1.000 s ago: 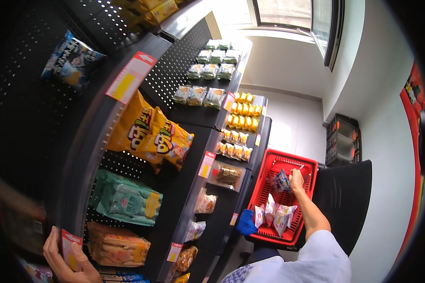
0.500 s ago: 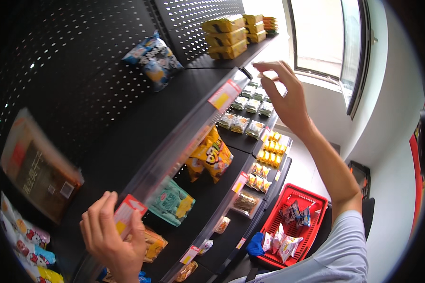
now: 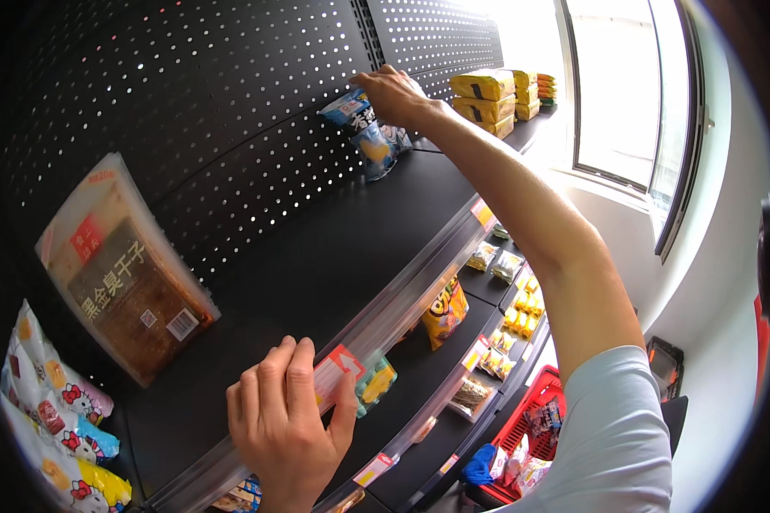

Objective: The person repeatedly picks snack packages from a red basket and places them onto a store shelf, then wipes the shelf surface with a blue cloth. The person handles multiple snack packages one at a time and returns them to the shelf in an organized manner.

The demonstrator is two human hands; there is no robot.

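My right hand (image 3: 391, 96) reaches far across the upper black shelf (image 3: 291, 274). Its fingers curl over the top of a blue snack bag (image 3: 370, 141) that leans on the perforated back panel; the fingertips are partly hidden. Lower down, my left hand (image 3: 287, 419) grips the clear front rail (image 3: 402, 295) of this shelf. Its fingers lie over the top and the thumb is on the front, beside a red and white price tag (image 3: 338, 368).
A large flat brown food pouch (image 3: 133, 282) and several colourful bags (image 3: 60, 427) stand at the left. Stacked yellow packs (image 3: 485, 98) sit at the far end near an open window (image 3: 629, 94). Lower shelves hold an orange bag (image 3: 447, 315); a red basket (image 3: 535, 389) with snacks stands below.
My right hand has moved left from beyond the shelf edge onto the blue snack bag. My left hand stays at the rail. The view has shifted, so the shelf things appear farther right.
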